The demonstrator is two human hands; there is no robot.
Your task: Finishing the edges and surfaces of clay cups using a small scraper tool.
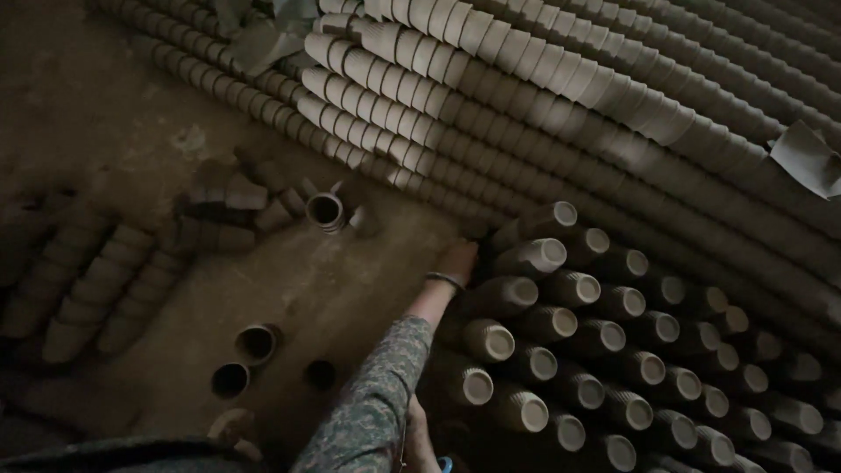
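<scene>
My left hand [459, 260] reaches forward on a patterned sleeve, with a thin bangle [445, 280] at the wrist. It rests against the left edge of a pile of clay cups [569, 350] lying on their sides, bases toward me. Its fingers are tucked against a cup in dim light, so I cannot tell its grip. My right hand [419, 442] shows only partly at the bottom edge, close to the lower cups of the same pile. Something small and blue [445, 462] sits beside it.
Long rows of nested clay cups [526, 96] fill the top and right. On the dirt floor [114, 114] stand an upright cup stack [325, 210], two open cups [257, 342] and more rows at left [96, 289]. A paper scrap [806, 158] lies on the rows.
</scene>
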